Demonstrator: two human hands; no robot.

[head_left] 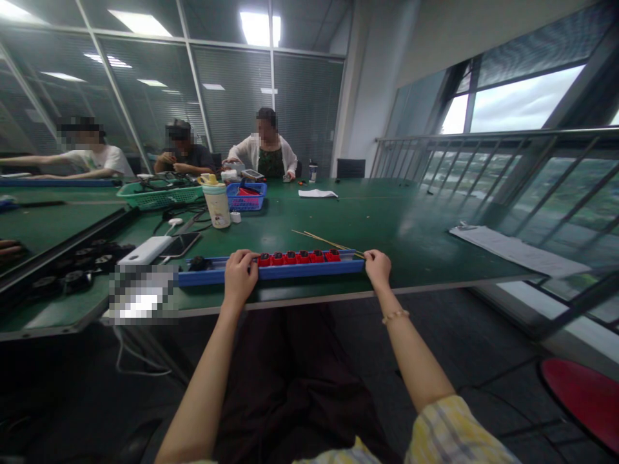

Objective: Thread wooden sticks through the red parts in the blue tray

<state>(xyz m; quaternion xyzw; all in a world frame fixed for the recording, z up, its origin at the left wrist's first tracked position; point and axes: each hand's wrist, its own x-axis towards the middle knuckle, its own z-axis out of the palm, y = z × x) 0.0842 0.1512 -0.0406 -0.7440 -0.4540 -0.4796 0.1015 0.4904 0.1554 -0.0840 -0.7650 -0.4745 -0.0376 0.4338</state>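
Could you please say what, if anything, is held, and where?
Left hand is on the blue tray, left of centre; right hand at its right end. Whether either holds anything is unclear.

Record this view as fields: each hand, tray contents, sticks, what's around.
Left hand: at the blue tray, beside the red pieces; grip unclear
Right hand: at the tray's right end; grip unclear
Tray contents: red pieces in a row, black item at left end
Thin sticks: slanting toward the right hand
Beyond tray: yellow-lidded cup, blue basket
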